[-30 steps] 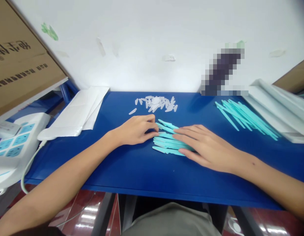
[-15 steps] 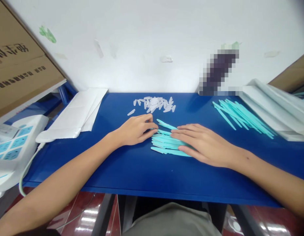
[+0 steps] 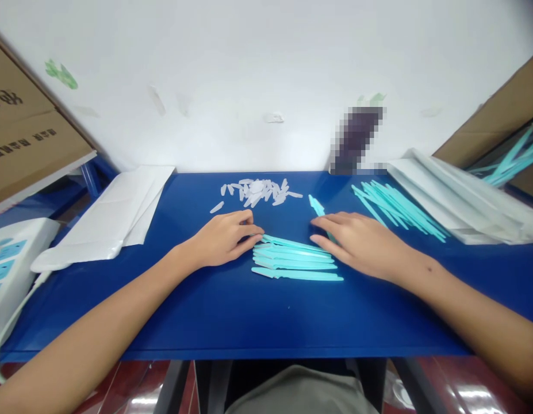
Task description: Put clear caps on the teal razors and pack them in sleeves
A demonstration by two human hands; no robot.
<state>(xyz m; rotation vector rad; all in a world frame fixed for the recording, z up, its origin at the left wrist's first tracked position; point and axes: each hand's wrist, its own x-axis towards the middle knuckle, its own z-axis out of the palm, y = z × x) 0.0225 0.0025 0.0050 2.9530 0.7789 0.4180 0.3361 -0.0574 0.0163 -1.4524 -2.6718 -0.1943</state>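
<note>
A row of turquoise eyebrow razors point(image 3: 298, 264) lies roughly side by side on the blue table, blade ends to the left. My left hand point(image 3: 225, 238) is at their left side, thumb and forefinger pinched at the tip of the topmost one. My right hand point(image 3: 361, 241) is above the row's right end, its fingers closed over a single turquoise razor point(image 3: 317, 205). That razor's blade end points up and left, while its handle is mostly hidden under the hand. Beyond the hands lies a loose heap of small whitish translucent blade covers point(image 3: 257, 190).
More turquoise razors point(image 3: 399, 210) lie in a pile at the right, beside white plastic bags point(image 3: 468, 201). White packaging point(image 3: 123, 207) and a power strip point(image 3: 16, 259) are on the left. Cardboard boxes point(image 3: 29, 115) flank the table, and a white wall point(image 3: 232, 86) stands behind.
My right hand has lifted off the row and shifted slightly right, with one razor turned to point away. The row's handles are now uncovered. My left hand stays by the blade ends.
</note>
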